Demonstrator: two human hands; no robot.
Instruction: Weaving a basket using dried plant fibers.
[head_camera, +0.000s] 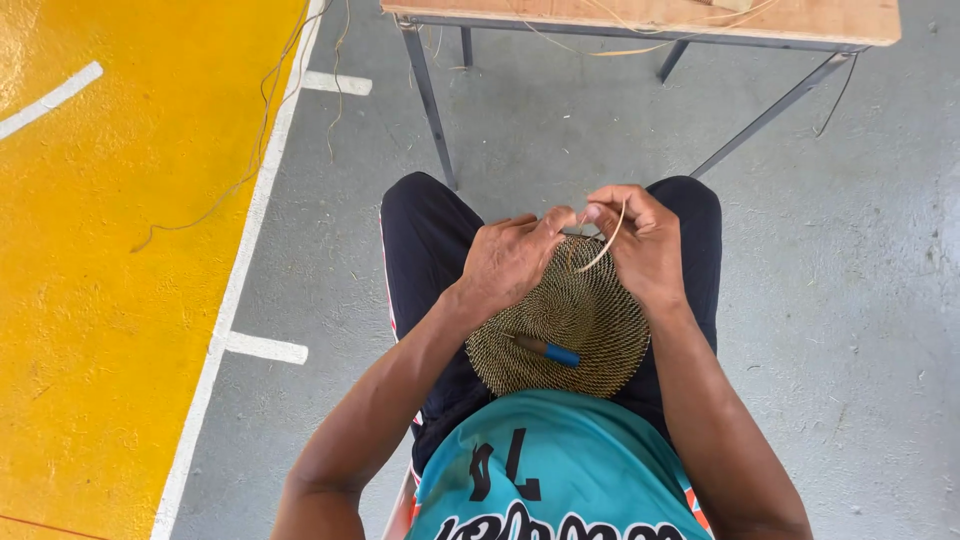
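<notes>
Down on the person's lap lies a round, flat, tightly coiled woven disc of tan and dark fibre (560, 325), resting across the thighs in black trousers (425, 235) and reaching to the hem of a teal sports shirt (545, 470). Both hands work at the disc's far rim. The left hand (510, 262) lies palm-down over the upper left part of the disc, its fingers curled and drawn together, with the thumb and forefinger pinched at the rim where they meet the other hand. The right hand (645, 240) sits on the upper right rim, its fingers bent and closed in a pinch around a thin pale strand of straw-like fibre (608, 245); that strand curves down from the fingertips in a short arc across the weave. The two sets of fingertips touch or nearly touch at the rim; which exact finger presses the strand cannot be told.

A small tool with a dark shaft and blue handle (548, 350) lies on the lower middle of the disc, apart from both hands. Ahead of the knees stands a wooden-topped table on grey metal legs (430, 100), with loose pale fibres hanging from its edge. The floor is grey concrete (850, 300), with a yellow painted area edged by white lines (110, 260) to the left.
</notes>
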